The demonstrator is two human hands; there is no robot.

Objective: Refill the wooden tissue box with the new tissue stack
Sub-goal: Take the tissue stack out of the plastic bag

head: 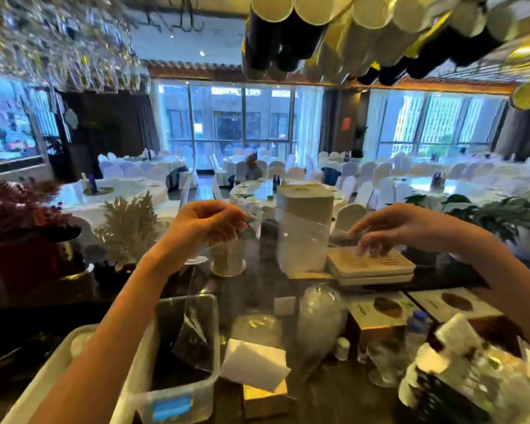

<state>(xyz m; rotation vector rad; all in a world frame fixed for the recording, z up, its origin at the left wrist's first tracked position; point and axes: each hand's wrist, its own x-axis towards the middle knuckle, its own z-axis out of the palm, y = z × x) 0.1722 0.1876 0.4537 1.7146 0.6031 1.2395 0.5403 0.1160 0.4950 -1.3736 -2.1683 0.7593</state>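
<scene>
**Two hands strip the wrapper off the new tissue stack**

One tall white tissue stack [303,206] stands upright on the dark surface [251,289] at the far middle, its lower half sheathed in clear plastic wrapping [300,243]. Just right of it, touching its base, lies a pale wooden slatted tissue box [371,266], flat and low. The left hand [205,223] is raised with fingers pinched together, apparently on a stretch of film, though blur hides the contact. The right hand [380,231] hovers over the box with fingers spread and nothing clamped.

I judge the step to be unwrapping. It goes best if the left hand draws the film away steadily while the right steadies the stack, so the sheets stay squared. A white ridged cup [227,257] and a clear plastic bin [181,356] stand nearby and could be knocked.
</scene>
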